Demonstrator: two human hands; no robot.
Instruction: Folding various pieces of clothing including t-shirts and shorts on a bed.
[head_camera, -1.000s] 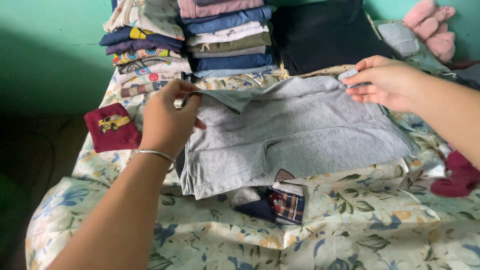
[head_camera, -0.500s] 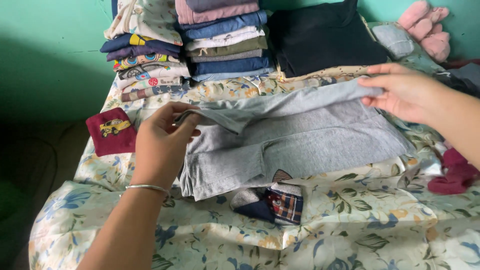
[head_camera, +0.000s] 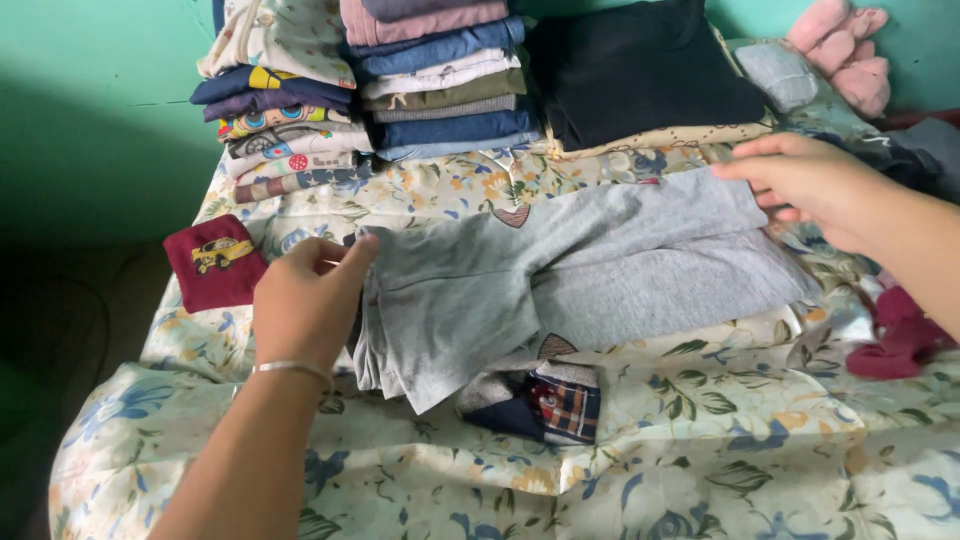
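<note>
Hands, left hand (head_camera: 305, 300) and right hand (head_camera: 805, 180), pinch grey garment (head_camera: 580, 265) on floral sheet (head_camera: 700, 450).

grey garment (head_camera: 600, 265): looking like soft matt knit cloth, creasing at the folds | floral bedsheet (head_camera: 700, 440): showing as smooth thin printed cloth, faintly sheeny | bangle (head_camera: 292, 368): gleaming like polished metal | maroon piece (head_camera: 213, 262): appearing as matt cloth | pink item (head_camera: 845, 45): looking fuzzy, plush | wall (head_camera: 90, 110): showing matt green paint
</note>
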